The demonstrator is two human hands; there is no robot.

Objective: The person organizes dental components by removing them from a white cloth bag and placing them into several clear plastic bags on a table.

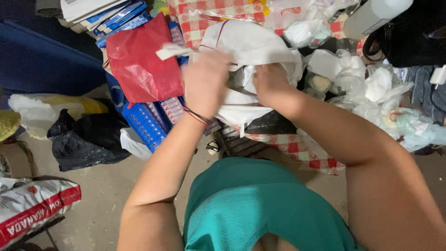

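A person in a green top leans over a cluttered table draped in a red-and-white checked cloth (297, 151), both hands buried in a white plastic bag (248, 46) held just above the table's near edge. The left hand (204, 81), a thin red cord at its wrist, is closed over the bag's left side; the right hand (269, 83) is clenched on the bag's mouth, fingers tucked inside. What the bag holds cannot be made out. The film looks thin, and two fists pulling apart could well tear it or spill whatever is inside onto the concrete floor. Just left, a red plastic bag (141, 58) lies over blue boxes (144, 123), its contents hidden. Down on the floor, a black bag (81, 139) sits slumped and shut, beside a printed sack (32, 204). Right of the hands, crumpled clear wrappers and small lidded cups (353, 79) pile up loosely; a careless elbow could knock them off. Farther back stands a white bottle (371, 16).
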